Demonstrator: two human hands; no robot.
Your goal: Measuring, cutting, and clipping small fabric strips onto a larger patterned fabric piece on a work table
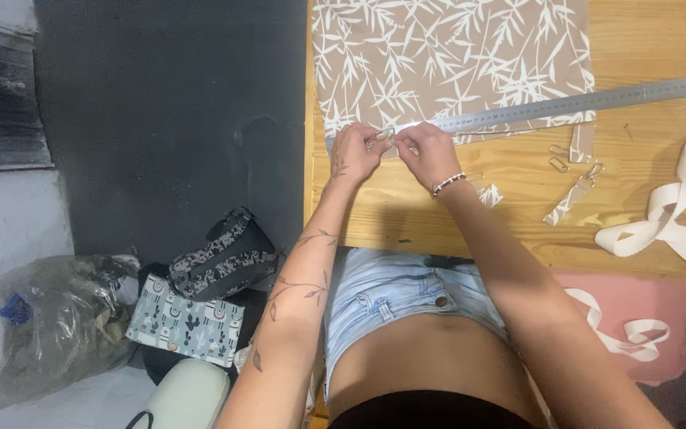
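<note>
Currently both hands meet at upper centre of the frame: left hand (352, 151) and right hand (426, 152), fingers pinched on a small metal ring (386, 133) at the leaf-print fabric's (446, 56) lower edge, beside the steel ruler (581, 103) on the surface (454, 214). Judged step: fitting the ring onto the fabric; the next move calls for a steady pinch and fine alignment.

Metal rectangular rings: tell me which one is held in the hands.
The ring pinched between both hands at the leaf-print fabric's corner; the other rings lie loose under the ruler.

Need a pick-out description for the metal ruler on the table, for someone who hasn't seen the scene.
Start at the wooden table and find the tan cloth with white leaf print on its far side. The long steel ruler lies slanted across that cloth's near edge, running right from the hands. It is the only rigid, grey, straight thing; the white webbing strap nearby is soft and looped.
</note>
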